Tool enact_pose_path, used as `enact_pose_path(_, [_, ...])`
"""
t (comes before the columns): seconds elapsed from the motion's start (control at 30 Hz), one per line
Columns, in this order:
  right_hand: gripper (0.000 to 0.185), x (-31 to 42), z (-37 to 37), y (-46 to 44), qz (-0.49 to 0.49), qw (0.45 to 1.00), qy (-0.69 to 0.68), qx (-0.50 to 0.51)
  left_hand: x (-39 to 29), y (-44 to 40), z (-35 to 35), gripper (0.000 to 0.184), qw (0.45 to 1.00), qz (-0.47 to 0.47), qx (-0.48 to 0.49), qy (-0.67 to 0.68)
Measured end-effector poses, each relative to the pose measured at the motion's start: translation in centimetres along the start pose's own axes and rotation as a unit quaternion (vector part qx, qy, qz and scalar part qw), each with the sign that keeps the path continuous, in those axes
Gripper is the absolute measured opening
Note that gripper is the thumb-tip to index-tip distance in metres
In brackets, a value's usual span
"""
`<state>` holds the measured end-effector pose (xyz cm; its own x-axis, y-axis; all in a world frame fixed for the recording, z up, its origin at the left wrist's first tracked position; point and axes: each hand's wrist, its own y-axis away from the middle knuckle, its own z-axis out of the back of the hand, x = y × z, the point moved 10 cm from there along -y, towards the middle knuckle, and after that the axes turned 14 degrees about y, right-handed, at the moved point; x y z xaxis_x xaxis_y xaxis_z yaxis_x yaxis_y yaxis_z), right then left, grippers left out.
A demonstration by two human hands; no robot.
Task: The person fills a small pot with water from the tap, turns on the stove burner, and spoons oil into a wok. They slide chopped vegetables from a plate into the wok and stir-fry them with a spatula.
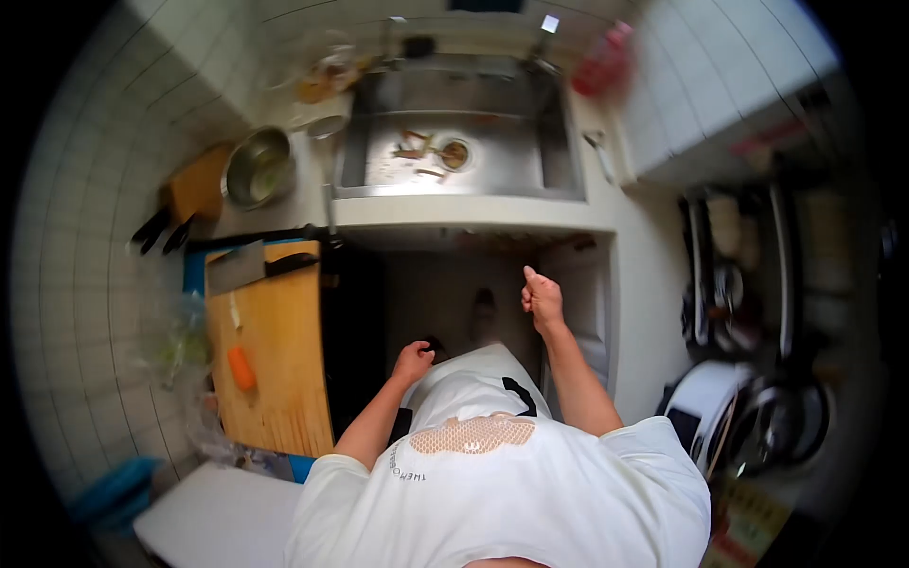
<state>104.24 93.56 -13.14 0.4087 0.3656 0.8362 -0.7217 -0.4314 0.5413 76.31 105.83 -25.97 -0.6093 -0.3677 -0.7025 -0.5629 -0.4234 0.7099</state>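
Find the carrot (241, 369), seemingly whole, on the board (294, 379), near the knife (237, 271). Looks light and firm, perhaps slippery if wet; best grasped around the middle. Note the left hand (414, 362) loosely open, the right hand (543, 299) curled closed, holding nothing visible.

1. You are in a kitchen: a steel sink (507, 156) holding food scraps (413, 151) sits behind the table's (454, 212) front edge.
2. On your left, a wooden cutting board (294, 350) carries a broad knife (248, 269) along its far edge and a carrot (241, 367) nearer its left edge.
3. Beyond the board's far edge, you have a metal pot (239, 175) and a knife block (197, 186).
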Motion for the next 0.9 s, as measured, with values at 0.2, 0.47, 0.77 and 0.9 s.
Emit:
enact_pose_path(0.2, [0.027, -7.0, 7.2, 10.1, -0.039, 0.995, -0.010, -0.088, 3.1, 1.4, -4.9, 0.037, 0.985, 0.010, 0.088, -0.147])
enact_pose_path(0.47, [0.014, -13.8, 11.4, 19.3, -0.023, 0.994, -0.013, -0.106, 5.9, 6.3, -11.8, 0.033, 0.960, -0.020, 0.149, -0.237])
enact_pose_path(0.77, [0.014, -25.5, 14.9, 33.1, -0.059, 0.992, -0.010, -0.113, 15.7, 17.4, -20.9, 0.033, 0.917, -0.036, 0.247, -0.312])
enact_pose_path(0.9, [0.014, -28.5, 15.0, 37.4, -0.074, 0.984, -0.018, -0.159, 17.8, 19.8, -20.5, 0.033, 0.883, -0.057, 0.275, -0.377])
